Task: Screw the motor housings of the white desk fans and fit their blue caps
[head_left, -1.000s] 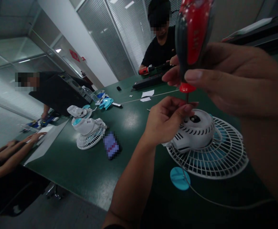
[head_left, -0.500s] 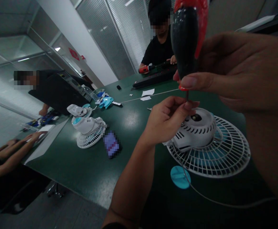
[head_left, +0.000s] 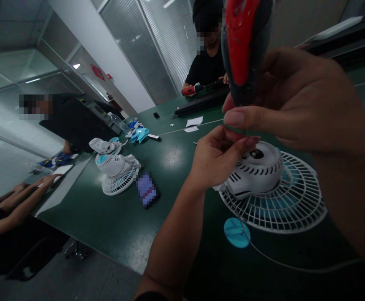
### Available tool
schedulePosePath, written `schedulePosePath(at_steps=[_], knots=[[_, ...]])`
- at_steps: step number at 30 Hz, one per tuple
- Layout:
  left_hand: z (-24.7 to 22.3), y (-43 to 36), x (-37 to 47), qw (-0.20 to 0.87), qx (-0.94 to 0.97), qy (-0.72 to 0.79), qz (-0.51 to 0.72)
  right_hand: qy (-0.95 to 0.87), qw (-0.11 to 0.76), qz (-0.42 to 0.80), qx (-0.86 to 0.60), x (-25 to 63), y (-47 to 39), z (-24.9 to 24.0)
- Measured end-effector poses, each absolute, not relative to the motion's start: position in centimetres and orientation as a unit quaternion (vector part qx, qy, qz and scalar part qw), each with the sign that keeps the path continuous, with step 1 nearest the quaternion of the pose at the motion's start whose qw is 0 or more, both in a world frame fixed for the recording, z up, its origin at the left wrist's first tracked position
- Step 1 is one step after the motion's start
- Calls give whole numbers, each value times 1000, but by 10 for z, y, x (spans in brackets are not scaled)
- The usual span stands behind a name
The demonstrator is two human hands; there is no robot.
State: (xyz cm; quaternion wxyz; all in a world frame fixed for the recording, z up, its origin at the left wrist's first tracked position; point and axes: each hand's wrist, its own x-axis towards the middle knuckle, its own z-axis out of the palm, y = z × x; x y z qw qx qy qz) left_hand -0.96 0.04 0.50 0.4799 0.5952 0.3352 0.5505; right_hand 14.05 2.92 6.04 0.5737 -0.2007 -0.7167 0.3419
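Note:
My right hand (head_left: 307, 100) grips an upright screwdriver (head_left: 240, 46) with a red and black handle, thumb and fingers round its lower end. The thin shaft runs down to the fingertips of my left hand (head_left: 216, 156). That hand is closed in a pinch at the shaft's lower end; whatever lies between its fingers is hidden. Both hands are over the white motor housing (head_left: 257, 175) of a small fan, which lies with its white grille (head_left: 301, 209) down on the table. Light blue blades show through the grille. A blue disc (head_left: 237, 233) lies just in front.
A grey cord (head_left: 282, 262) trails across the green table (head_left: 170, 188). Further left are more white fans (head_left: 116, 167) and a blurred purple object (head_left: 146, 190). Paper scraps (head_left: 194, 121) lie behind. Across the table a person (head_left: 206, 67) holds a red tool; others are at the left.
The screwdriver handle has turned, so its red side now faces me. My right hand has shifted slightly left and its grip has changed. My left hand stays almost in place.

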Motion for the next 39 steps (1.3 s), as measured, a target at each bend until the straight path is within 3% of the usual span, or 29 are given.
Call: schedulePosePath(at_steps=[4, 31, 39], knots=[[6, 1, -8, 486, 581, 354, 548, -733, 544, 358, -197, 144, 25, 64], [5, -2, -6, 498, 569, 335, 562, -674, 633, 313, -215, 139, 15, 65], [14, -19, 3, 450, 561, 336, 608, -706, 608, 263, -249, 136, -2, 73]])
